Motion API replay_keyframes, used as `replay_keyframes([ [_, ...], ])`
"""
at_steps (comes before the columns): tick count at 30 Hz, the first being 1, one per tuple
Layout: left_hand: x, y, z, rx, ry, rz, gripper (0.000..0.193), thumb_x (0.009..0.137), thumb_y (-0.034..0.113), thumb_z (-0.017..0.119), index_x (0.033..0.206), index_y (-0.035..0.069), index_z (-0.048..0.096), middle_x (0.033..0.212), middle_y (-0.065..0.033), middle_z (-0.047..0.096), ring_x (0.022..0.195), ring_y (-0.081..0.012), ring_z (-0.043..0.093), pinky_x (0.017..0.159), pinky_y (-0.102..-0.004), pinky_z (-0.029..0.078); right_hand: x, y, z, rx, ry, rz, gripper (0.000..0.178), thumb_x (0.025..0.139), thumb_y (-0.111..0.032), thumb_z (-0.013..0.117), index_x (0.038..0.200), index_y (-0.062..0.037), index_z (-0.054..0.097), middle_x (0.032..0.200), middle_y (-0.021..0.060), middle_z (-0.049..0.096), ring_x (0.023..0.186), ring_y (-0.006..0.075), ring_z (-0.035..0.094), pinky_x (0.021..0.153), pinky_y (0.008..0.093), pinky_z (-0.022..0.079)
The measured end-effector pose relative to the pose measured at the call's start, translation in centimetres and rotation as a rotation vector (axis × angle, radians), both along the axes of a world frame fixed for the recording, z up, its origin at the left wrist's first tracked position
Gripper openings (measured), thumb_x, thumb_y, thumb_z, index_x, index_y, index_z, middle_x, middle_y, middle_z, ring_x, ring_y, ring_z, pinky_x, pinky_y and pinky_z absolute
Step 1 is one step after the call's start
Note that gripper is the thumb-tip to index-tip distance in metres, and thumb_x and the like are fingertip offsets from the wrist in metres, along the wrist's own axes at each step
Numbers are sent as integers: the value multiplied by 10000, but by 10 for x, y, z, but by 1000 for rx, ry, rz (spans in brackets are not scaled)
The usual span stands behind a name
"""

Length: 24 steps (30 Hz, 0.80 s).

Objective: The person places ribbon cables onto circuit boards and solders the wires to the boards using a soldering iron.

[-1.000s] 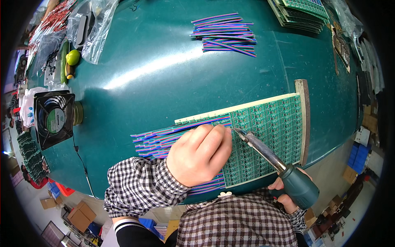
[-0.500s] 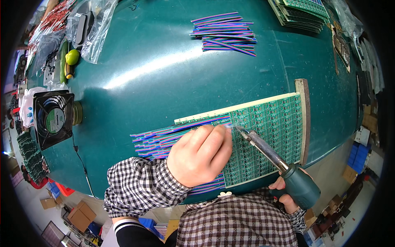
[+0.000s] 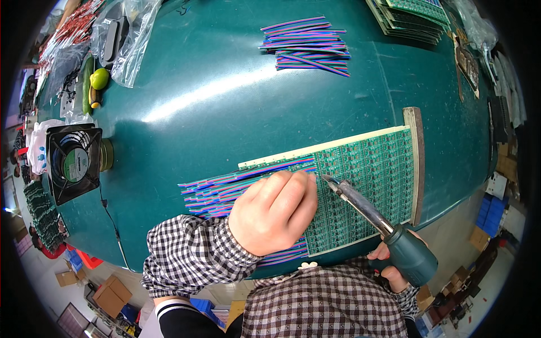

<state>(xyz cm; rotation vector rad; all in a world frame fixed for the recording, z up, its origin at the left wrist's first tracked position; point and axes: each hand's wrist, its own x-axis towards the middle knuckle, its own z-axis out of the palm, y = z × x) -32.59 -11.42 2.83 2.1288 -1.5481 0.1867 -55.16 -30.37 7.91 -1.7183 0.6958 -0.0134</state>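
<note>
My left hand [image 3: 273, 214] is closed, fingertips pinched together at the edge of the wired part of a green circuit board panel [image 3: 366, 174]. It seems to hold the end of a multicoloured ribbon wire, mostly hidden by the fingers. Several such wires [image 3: 211, 194] run leftward from the board, passing under this hand. Wrapped round the dark green handle of a soldering iron [image 3: 414, 256] is my right hand [image 3: 389, 270], partly covered by that handle. The iron's tip points up and left, just right of my left fingertips and over the board; contact cannot be made out.
A wooden strip [image 3: 416, 169] borders the panel's right end. Farther back lies a pile of cut ribbon wires [image 3: 307, 48], with stacked circuit boards [image 3: 411, 19] at the far right. A black fan [image 3: 73, 160] stands at the left, its cable trailing to the near table edge.
The faint smoke near the iron's tip has thinned away. The tip sits slightly farther from my left fingertips; both hands otherwise keep nearly the same place.
</note>
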Motion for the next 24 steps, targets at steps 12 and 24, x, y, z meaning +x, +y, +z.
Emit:
replay_keyframes([
  [12, 11, 2, 2, -25, 132, -58, 339, 711, 90, 692, 1028, -30, 692, 1013, -105, 603, 814, -211, 604, 673, -310, 542, 0, -1, 0, 0, 3, 23, 466, 794, -527, 852, 894, -80, 763, 832, 16, 769, 759, 227, 707, 722, 370, 557],
  [24, 10, 2, 0, -24, 71, -68, 350, 694, 92, 684, 1016, -44, 690, 997, -107, 607, 811, -204, 599, 679, -301, 541, 1, -1, -2, 12, -8, 11, 441, 772, -498, 877, 887, -86, 769, 833, 18, 766, 758, 225, 702, 709, 360, 562],
])
